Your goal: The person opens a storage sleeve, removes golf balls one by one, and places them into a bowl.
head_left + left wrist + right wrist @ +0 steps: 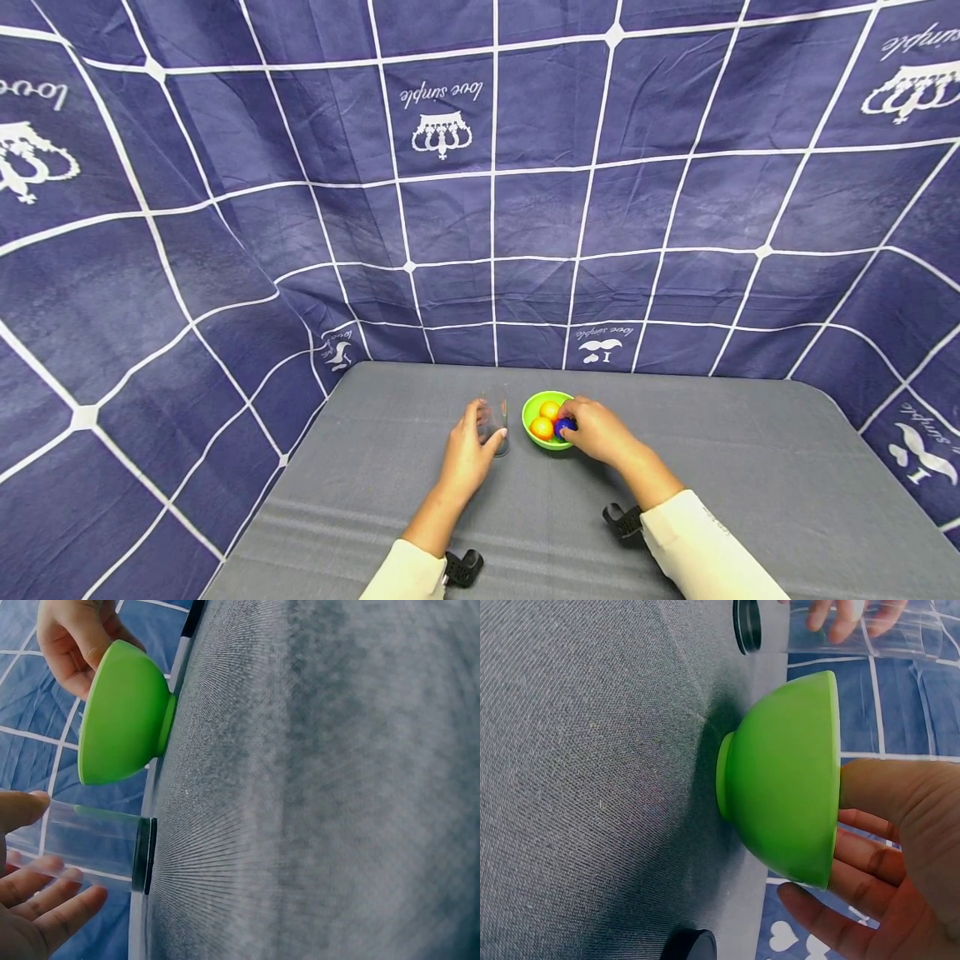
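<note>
A clear cylindrical cup (496, 410) with a dark base (142, 855) stands upright on the grey table. My left hand (467, 458) holds it from the left, thumb on the near side and fingers around the other. To the right of the cup is a green bowl (551, 445), with two orange balls (541, 428) and a dark blue ball (563, 427) inside. My right hand (600, 431) reaches over the bowl's right rim and pinches the blue ball between thumb and fingers. In the right wrist view the bowl's wall (784, 772) hides the balls and the fingertips.
The grey table (712, 450) extends on both sides of the bowl and cup. Behind it hangs a dark blue cloth (540, 208) with white lines. Black brackets (465, 568) sit at both wrists, close over the table.
</note>
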Tool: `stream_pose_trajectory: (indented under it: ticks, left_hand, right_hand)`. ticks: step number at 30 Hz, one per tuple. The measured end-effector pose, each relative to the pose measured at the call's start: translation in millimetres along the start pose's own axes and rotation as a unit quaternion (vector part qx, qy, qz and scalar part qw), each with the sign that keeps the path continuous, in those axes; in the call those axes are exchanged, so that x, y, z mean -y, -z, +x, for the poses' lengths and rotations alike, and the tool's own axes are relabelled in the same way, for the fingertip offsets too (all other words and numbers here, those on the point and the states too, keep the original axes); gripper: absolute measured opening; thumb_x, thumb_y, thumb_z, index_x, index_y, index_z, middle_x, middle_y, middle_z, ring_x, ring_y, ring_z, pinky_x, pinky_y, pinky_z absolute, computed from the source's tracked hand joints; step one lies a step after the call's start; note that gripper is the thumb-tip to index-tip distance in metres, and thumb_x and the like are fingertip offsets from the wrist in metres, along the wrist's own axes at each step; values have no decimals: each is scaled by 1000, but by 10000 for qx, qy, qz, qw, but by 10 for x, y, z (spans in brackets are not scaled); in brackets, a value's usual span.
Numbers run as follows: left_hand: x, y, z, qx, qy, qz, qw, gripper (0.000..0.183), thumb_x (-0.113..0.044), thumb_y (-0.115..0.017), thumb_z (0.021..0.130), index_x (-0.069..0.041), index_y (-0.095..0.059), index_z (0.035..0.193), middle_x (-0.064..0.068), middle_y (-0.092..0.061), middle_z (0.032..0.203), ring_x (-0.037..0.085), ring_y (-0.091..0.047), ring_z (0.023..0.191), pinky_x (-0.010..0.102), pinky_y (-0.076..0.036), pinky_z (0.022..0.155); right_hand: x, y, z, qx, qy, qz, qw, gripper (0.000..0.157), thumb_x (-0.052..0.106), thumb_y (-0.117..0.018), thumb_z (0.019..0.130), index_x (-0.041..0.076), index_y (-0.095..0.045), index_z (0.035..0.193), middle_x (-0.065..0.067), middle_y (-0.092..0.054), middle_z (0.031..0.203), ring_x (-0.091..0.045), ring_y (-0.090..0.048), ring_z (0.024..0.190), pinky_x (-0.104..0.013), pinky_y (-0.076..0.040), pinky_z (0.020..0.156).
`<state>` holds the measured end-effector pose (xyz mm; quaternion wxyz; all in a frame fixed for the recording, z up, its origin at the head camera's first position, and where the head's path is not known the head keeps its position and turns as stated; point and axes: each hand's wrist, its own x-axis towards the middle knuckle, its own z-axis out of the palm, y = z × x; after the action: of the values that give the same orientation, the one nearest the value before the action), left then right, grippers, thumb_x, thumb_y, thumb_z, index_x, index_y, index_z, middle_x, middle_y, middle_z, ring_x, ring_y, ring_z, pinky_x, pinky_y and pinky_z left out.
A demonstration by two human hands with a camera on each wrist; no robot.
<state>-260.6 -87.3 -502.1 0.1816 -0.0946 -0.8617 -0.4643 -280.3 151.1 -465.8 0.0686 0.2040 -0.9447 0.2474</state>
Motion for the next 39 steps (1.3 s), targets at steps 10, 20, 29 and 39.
stream_pose_trajectory:
  ticks: [10, 20, 29, 39]
  left_hand:
    - [-24, 12, 6, 32, 189, -159, 9997, 65, -1, -81, 79, 0, -51, 137, 20, -69, 122, 36, -69, 113, 43, -60, 86]
    - [-10, 53, -24, 362, 514, -73, 9980, 79, -17, -83, 81, -4, -42, 147, 21, -67, 129, 39, -65, 119, 49, -57, 94]
    - [-103, 154, -11, 87, 574, -30, 9983, 71, -27, -81, 83, -4, -49, 142, 20, -68, 127, 38, -64, 121, 54, -53, 96]
    - [-164, 306, 22, -259, 462, 130, 9985, 64, -33, -78, 87, -2, -57, 138, 18, -58, 141, 39, -53, 135, 54, -42, 112]
  right_hand:
    - [-12, -23, -17, -149, 91, 70, 9998, 18, 8, -79, 82, 3, -72, 98, -8, -68, 92, -21, -64, 83, -44, -54, 84]
    - [-6, -9, -79, -460, 82, 273, 9985, 16, 7, -72, 87, 3, -73, 102, -12, -70, 101, -30, -68, 92, -49, -55, 87]
    - [-55, 130, -149, -1024, -8, 673, 9925, 14, 9, -70, 90, 2, -73, 103, -8, -71, 101, -27, -71, 92, -39, -57, 78]
    - [-92, 270, -270, -1719, 11, 809, 9818, 9, 12, -67, 96, 11, -74, 100, 3, -71, 92, -10, -63, 83, -33, -56, 77]
